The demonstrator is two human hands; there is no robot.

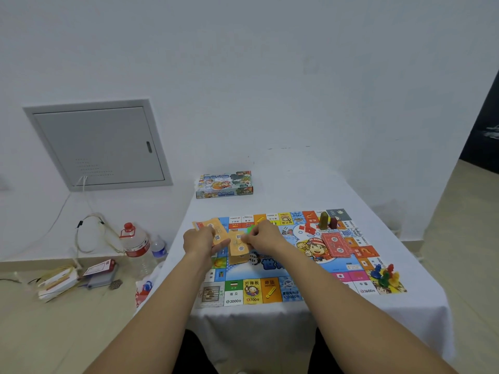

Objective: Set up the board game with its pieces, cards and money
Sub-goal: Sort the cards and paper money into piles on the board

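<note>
Left hand (198, 240) grips a fan of orange notes (213, 229) over the board (270, 292) (bright, cartoon-printed); right hand (260, 237) pinches one tan note (237, 251). Something green behind the right fingers is mostly hidden; print blurred.

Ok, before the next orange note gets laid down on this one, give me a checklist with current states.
1. Left hand holds the orange notes: ok.
2. Right hand pinches a single note: cannot tell, the notes overlap.
3. Board lies flat on the white tablecloth: ok.
4. Red note pile already on the board: ok.
5. Pawns grouped at the near right corner: ok.
6. Box off the board: ok.
</note>
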